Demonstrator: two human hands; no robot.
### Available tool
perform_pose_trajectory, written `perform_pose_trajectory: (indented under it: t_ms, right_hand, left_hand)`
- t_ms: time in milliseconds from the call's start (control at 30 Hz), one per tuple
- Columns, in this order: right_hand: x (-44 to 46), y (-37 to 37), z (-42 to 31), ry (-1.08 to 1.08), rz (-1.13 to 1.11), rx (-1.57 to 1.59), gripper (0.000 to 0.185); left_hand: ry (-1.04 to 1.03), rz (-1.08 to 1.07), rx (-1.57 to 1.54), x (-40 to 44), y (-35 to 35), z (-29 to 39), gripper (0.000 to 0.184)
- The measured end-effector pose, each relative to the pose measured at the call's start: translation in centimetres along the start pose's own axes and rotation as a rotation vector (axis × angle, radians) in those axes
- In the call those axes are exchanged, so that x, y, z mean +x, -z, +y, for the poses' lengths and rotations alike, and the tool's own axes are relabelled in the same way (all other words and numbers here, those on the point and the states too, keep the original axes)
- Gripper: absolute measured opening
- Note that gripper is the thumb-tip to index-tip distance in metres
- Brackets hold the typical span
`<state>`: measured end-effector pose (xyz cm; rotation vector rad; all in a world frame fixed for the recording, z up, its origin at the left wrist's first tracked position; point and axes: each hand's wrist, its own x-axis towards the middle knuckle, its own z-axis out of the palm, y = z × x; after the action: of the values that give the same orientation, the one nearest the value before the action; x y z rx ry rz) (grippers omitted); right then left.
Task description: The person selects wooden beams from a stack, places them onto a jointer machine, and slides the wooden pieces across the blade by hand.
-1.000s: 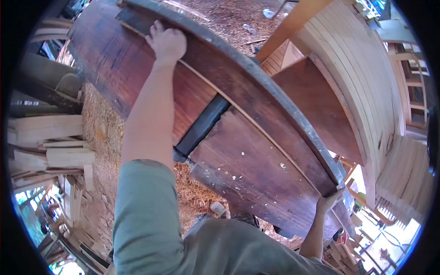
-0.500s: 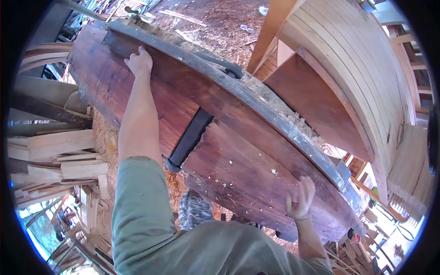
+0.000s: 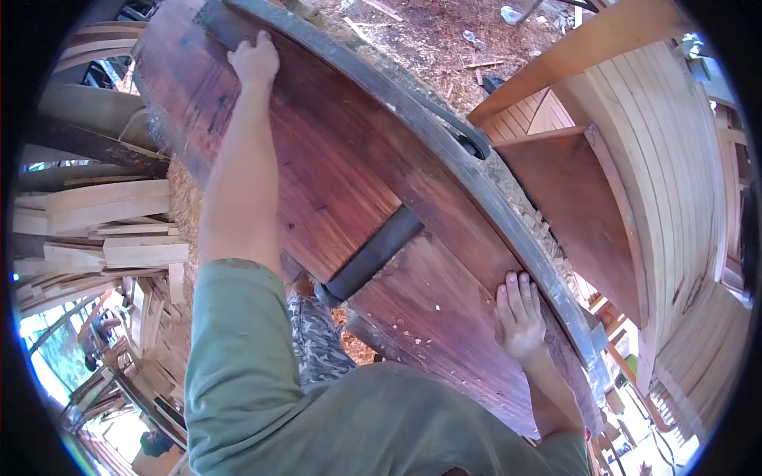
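Observation:
My left hand [image 3: 255,62] rests on the far upper end of a long reddish-brown wooden board [image 3: 468,246], thumb and forefinger apart. This board lies along a curved grey rail [image 3: 432,111]. My right hand [image 3: 521,317] lies flat near the board's lower right end, fingers stretched with their tips close to the rail. Between the hands, a dark crosspiece [image 3: 375,252] shows in a gap between two reddish panels. A few pale wood chips [image 3: 437,308] are scattered on the lower panel.
Stacked pale timber offcuts [image 3: 143,252] stand at the left. To the right rises a curved planked wooden structure [image 3: 635,151] with a reddish triangular panel [image 3: 575,210]. Wood shavings [image 3: 413,40] cover the ground behind the rail.
My right hand, blurred and lifted before, has come down flat on the board close to the rail. Several chips are gone from the lower panel. My left hand stays at the upper end.

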<state>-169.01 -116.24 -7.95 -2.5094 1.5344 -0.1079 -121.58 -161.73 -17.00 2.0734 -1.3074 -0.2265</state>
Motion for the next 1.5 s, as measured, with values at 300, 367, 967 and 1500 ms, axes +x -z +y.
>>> perform_pose_trajectory:
  t_ms: [300,367,967,1500]
  right_hand:
    - [10.8,-1.0,-3.2,0.005,0.017,-0.019,0.044]
    - [13.0,-1.0,-3.9,0.009,-0.002,0.005,0.046]
    - [30.4,-1.8,-9.6,-0.016,0.065,-0.095,0.050]
    - [30.1,-2.6,-9.2,0.045,0.200,-0.001,0.049]
  left_hand:
    - [0.012,0.097,-0.051,11.3,-0.2,-3.5,0.051]
    - [-0.026,0.197,-0.007,13.9,-0.9,-5.2,0.054]
    - [-0.289,-0.079,0.545,30.6,0.9,-7.8,0.046]
    - [0.051,0.088,-0.216,-9.6,-1.2,3.7,0.055]
